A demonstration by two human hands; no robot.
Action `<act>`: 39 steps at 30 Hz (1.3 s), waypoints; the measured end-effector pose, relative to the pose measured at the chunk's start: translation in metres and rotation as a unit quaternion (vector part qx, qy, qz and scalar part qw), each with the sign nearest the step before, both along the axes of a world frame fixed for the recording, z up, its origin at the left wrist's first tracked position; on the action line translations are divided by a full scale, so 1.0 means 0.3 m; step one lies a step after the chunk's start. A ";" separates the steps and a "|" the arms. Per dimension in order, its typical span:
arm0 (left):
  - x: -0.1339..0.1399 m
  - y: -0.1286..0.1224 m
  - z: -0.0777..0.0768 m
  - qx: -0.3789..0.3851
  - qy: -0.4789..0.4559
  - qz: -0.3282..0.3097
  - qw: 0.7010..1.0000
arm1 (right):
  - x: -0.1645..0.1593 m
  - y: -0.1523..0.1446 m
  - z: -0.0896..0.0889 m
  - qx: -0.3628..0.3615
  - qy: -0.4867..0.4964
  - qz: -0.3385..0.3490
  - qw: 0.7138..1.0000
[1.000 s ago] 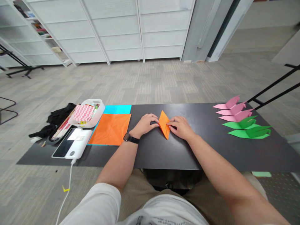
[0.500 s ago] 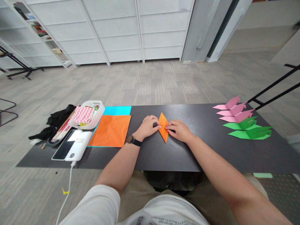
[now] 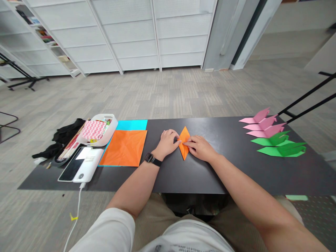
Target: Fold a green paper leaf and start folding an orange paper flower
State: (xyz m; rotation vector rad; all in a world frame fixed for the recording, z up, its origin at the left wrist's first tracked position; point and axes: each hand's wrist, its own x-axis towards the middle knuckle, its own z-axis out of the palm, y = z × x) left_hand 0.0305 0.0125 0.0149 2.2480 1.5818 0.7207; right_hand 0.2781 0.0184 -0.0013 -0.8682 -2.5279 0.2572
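Observation:
A small orange folded paper (image 3: pixel 184 152), diamond-shaped with a crease down its middle, lies on the dark table between my hands. My left hand (image 3: pixel 168 142), with a black watch on its wrist, pinches the paper's left edge between thumb and finger. From the other side, my right hand (image 3: pixel 201 147) has its fingertips closed on the paper's right edge and middle. The points at the top and bottom of the paper show beyond my fingers. Part of its middle is covered by my fingertips.
Left of my hands lie orange sheets (image 3: pixel 124 148) over blue paper (image 3: pixel 132 125). Beyond them are a white basket (image 3: pixel 113 126), a phone (image 3: pixel 72 168), a white power bank (image 3: pixel 88 165) with a cable, and black cloth (image 3: pixel 68 131). Pink (image 3: pixel 266 131) and green folded birds (image 3: pixel 283 149) line the right side.
The folded paper has turned slightly, its upper point swinging right so it stands more upright to me. My right fingertips have slid a little left over it. Both hands stay at the paper.

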 end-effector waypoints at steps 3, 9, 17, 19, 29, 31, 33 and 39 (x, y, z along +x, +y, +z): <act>-0.009 -0.005 0.017 0.012 0.000 -0.008 1.000 | -0.002 0.000 0.002 0.003 -0.002 -0.003 1.000; -0.033 -0.028 0.034 -0.003 0.042 -0.031 0.999 | -0.013 -0.003 0.007 0.003 -0.007 -0.016 1.000; -0.023 -0.044 0.022 -0.009 0.068 -0.029 0.997 | -0.030 -0.008 0.012 -0.002 -0.023 -0.032 0.999; -0.019 -0.050 0.024 -0.018 0.074 -0.026 0.997 | -0.031 -0.008 0.010 -0.001 -0.025 -0.034 0.999; -0.011 -0.089 0.078 -0.074 0.100 -0.054 0.991 | -0.034 -0.018 0.024 -0.004 -0.033 -0.040 0.999; -0.011 -0.095 0.083 -0.081 0.103 -0.059 0.990 | -0.035 -0.020 0.025 0.000 -0.040 -0.041 0.998; -0.011 -0.101 0.082 -0.084 0.104 -0.062 0.989 | -0.035 -0.021 0.023 0.004 -0.044 -0.040 0.998; -0.017 -0.108 0.068 -0.095 0.108 -0.071 0.987 | -0.037 -0.021 0.017 0.007 -0.039 -0.043 0.998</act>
